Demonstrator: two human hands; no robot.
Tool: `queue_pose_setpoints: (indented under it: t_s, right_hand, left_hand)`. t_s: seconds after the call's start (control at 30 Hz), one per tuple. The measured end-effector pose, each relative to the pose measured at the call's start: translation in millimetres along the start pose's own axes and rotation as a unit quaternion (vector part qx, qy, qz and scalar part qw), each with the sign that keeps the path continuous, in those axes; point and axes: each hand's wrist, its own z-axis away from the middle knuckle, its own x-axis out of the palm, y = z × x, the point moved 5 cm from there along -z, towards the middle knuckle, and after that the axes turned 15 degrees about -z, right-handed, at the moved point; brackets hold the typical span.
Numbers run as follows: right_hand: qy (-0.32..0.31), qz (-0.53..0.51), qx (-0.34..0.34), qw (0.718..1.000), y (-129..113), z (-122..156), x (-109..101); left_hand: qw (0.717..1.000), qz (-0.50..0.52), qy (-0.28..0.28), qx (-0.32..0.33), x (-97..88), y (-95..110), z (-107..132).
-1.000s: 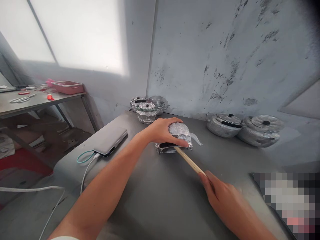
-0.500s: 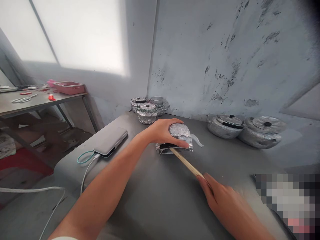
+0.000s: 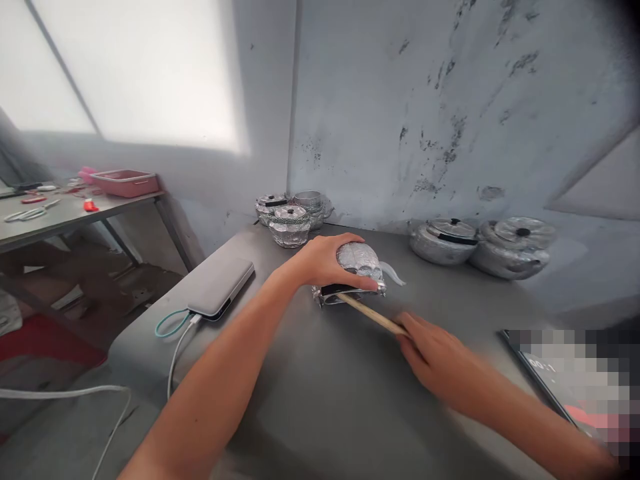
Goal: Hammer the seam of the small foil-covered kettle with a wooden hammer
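Clasping the silvery vessel (image 3: 359, 255), the left hand (image 3: 327, 261) steadies it; the right hand (image 3: 429, 350) grips a wooden stick (image 3: 375, 316) at its near opening. Pushing too hard could dent or slide it.

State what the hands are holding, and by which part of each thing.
The left hand holds a silver pot around its body, thumb near the rim; the right hand holds a wooden stick by its near end.

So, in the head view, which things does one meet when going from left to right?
Scissors, pink basket, power bank, hand-held silver kettle, wide lidded silver pot, phone.
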Motion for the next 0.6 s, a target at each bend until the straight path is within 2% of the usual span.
queue_pose_setpoints:
  t_s: [0.17,0.3,0.47,0.6]
  right_hand:
    - [-0.014,0.024,-0.009,1.000,-16.1,-15.8,-9.9]
    - [0.005,0.014,-0.021,1.000,-14.8,-16.8,2.9]
    - [0.051,0.023,-0.067,0.996,-11.3,-14.2,19.7]
    - [0.028,0.073,-0.097,0.992,-9.6,-12.3,26.3]
  left_hand:
    - [1.000,-0.014,0.002,0.003,1.4,-0.8,-1.0]
    - [1.000,-0.023,0.009,0.004,1.4,0.1,-1.6]
    - [0.999,-0.032,0.008,0.013,2.8,4.6,-1.7]
    - [0.999,-0.041,0.005,0.014,3.2,7.9,-1.5]
